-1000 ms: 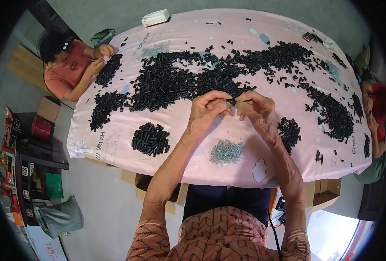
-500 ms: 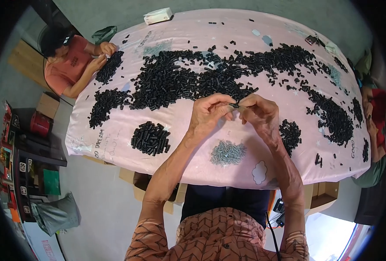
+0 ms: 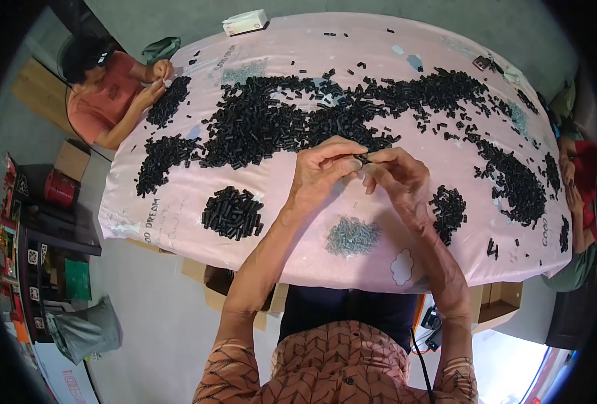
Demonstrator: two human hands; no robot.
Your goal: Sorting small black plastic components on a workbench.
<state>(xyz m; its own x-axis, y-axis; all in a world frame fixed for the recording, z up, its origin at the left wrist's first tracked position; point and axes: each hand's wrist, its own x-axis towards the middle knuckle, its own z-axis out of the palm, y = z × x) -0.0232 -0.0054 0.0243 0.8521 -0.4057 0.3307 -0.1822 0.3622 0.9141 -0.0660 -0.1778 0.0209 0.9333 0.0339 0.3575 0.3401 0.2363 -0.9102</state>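
Over the near middle of the table, my left hand [image 3: 317, 174] and my right hand [image 3: 404, 176] meet fingertip to fingertip. Both pinch a small black cylindrical piece [image 3: 361, 159], mostly covered by the fingers. Below them on the cloth lies a pile of small clear or silvery parts [image 3: 353, 236], too fine to name. Left of my left forearm is a mound of black cylindrical pieces [image 3: 232, 213]. Another mound of black pieces [image 3: 448, 210] sits just right of my right wrist. Behind my hands spreads a large heap of black pieces [image 3: 254, 124].
The table wears a pink printed cloth [image 3: 298, 259]. To the left a person in an orange shirt [image 3: 113, 94] handles small parts; someone in red [image 3: 586, 178] sits at the right edge. A white tissue box [image 3: 244, 23] stands at the back. Cardboard boxes [image 3: 500, 303] lie below the near edge.
My hands have shifted very slightly and the fingers have turned around the small black piece, still pinched. The person at left has raised one hand a little, apart from the other.
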